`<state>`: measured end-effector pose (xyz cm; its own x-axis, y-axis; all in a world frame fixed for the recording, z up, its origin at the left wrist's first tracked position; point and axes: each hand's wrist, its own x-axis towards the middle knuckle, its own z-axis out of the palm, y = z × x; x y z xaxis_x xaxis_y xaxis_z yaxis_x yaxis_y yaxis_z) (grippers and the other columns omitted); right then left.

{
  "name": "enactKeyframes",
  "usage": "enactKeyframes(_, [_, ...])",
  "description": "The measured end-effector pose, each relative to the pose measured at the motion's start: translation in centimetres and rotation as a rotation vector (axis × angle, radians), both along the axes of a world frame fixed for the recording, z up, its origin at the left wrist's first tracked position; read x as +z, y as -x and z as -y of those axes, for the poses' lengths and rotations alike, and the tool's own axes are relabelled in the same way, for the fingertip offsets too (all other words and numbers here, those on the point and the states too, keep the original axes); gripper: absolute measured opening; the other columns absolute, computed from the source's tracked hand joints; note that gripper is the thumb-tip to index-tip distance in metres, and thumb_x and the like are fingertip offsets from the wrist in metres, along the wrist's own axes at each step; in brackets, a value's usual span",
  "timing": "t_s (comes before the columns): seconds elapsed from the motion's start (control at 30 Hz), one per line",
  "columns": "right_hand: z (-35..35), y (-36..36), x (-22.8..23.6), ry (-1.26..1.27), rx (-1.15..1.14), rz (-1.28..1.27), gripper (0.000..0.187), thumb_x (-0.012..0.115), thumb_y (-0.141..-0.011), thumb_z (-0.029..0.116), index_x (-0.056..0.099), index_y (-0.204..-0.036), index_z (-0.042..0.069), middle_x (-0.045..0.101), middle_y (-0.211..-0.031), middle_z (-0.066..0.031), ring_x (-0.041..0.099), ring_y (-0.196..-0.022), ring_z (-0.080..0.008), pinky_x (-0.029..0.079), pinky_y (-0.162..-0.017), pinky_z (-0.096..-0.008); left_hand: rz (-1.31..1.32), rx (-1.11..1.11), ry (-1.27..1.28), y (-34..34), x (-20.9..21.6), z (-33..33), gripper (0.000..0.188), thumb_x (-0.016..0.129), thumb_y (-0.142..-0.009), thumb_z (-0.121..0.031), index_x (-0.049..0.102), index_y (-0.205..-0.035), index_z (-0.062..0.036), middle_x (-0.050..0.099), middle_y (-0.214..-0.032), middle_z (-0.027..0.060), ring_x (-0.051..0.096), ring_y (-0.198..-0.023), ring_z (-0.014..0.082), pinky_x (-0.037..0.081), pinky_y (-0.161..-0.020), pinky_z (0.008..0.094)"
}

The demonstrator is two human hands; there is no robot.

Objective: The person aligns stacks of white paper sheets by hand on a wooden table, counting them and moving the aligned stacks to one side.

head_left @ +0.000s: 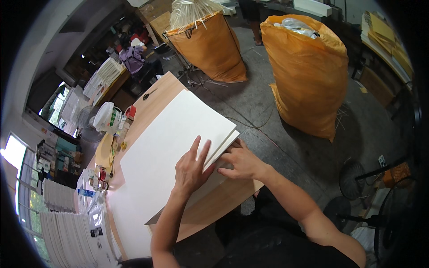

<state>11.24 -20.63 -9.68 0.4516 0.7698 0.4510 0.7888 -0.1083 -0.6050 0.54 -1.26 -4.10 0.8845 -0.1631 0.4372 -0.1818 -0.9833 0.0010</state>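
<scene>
1. From my remote post, on the head view: white panels (174,154) lie across the wood-coloured bench (208,206), set slantwise, one corner pointing to the far end. At least two layers show at the right-hand edge, with a narrow gap between them.

2. Left hand (191,169): palm down on the top panel, near its right edge. I note a wide grip, fingers spread, nothing enclosed.

3. Right hand (243,161): at the layered right-hand edge, fingers bent toward it, thumb pointing left. Some fingertips are hidden; I cannot tell whether this grip is closed on a layer.

4. A shadowed grey strip runs along the panels' near edge; bare wood beyond it, toward the person's dark clothing (268,241).

5. Far part of the bench: I log a small dark tool (150,94), lying apart from the panels.

6. Left side: white bucket (105,118) beside a red item (130,112); a round fan (87,124) just left of the bucket. Lower down, a blue bottle (86,193) and tall white stacks (67,236).

7. Floor beyond: two bulging orange sacks (308,76), standing apart; the left one has pale strips (190,13) sticking out of its top.

8. Background, upper left: I see a co-worker in a purple top (132,60).
</scene>
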Motion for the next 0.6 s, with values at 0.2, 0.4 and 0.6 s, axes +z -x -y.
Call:
enactKeyframes(0.2, [1.8, -1.9, -1.1, -0.189, -0.217, -0.128, 0.026, 0.07, -0.093, 0.029, 0.073, -0.101, 0.004, 0.073, -0.107, -0.0162, 0.066, -0.105, -0.0353, 0.05, -0.094, -0.047, 0.067, 0.006, -0.063, -0.9, -0.7, -0.9, 0.074, 0.082, -0.084, -0.031, 0.053, -0.146, -0.0032, 0.071, -0.116, 0.0151, 0.071, -0.103, 0.0307, 0.057, -0.095, 0.0435])
enactKeyframes(0.4, [3.7, -5.1, 0.9, 0.263, -0.34, -0.222, 0.041, 0.066, -0.099, 0.039, 0.065, -0.085, 0.001, 0.07, -0.081, -0.0196, 0.069, -0.082, -0.042, 0.053, -0.073, -0.0496, -0.04, -0.036, 0.052, -1.0, 0.7, -0.5, 0.06, 0.075, -0.09, -0.02, 0.057, -0.147, -0.0158, 0.07, -0.126, 0.0151, 0.072, -0.093, 0.0294, 0.059, -0.086, 0.0419])
enactKeyframes(0.6, [-0.1, -3.7, 3.6, -0.112, -0.251, -0.494, 0.041, 0.066, -0.1, 0.037, 0.058, -0.085, 0.0, 0.063, -0.071, -0.0172, 0.068, -0.07, -0.0338, 0.054, -0.066, -0.0464, -0.08, -0.07, 0.053, -1.5, 2.4, -1.2, 0.048, 0.07, -0.092, -0.008, 0.07, -0.133, -0.0329, 0.063, -0.142, 0.0172, 0.076, -0.088, 0.0288, 0.061, -0.073, 0.0387])
